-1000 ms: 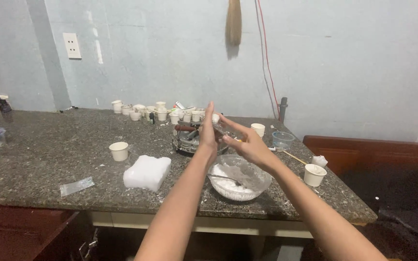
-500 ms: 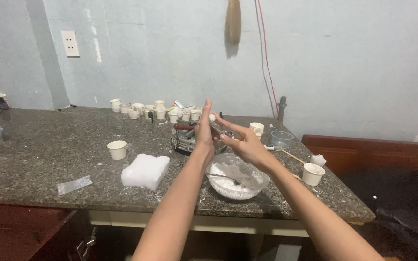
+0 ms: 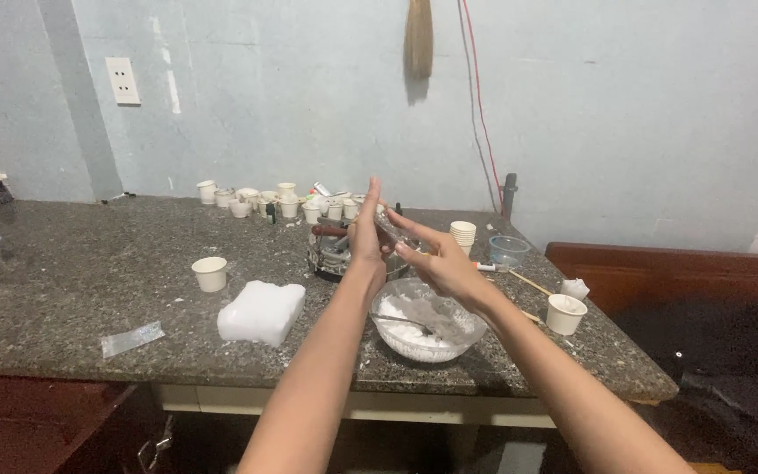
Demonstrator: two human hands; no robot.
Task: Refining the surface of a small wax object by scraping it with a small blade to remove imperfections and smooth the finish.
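Together, the left hand and right hand press flat around a small whitish piece, above a glass bowl on the table.

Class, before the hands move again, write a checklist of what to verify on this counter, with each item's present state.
1. Left hand and right hand pressed together over the clear glass bowl of white powder: ok.
2. What is held between the palms: cannot tell.
3. Bowl fully on the grey speckled stone counter: ok.
4. White block apart from the bowl: ok.
5. Small cream cup upright near the counter's right end: ok.
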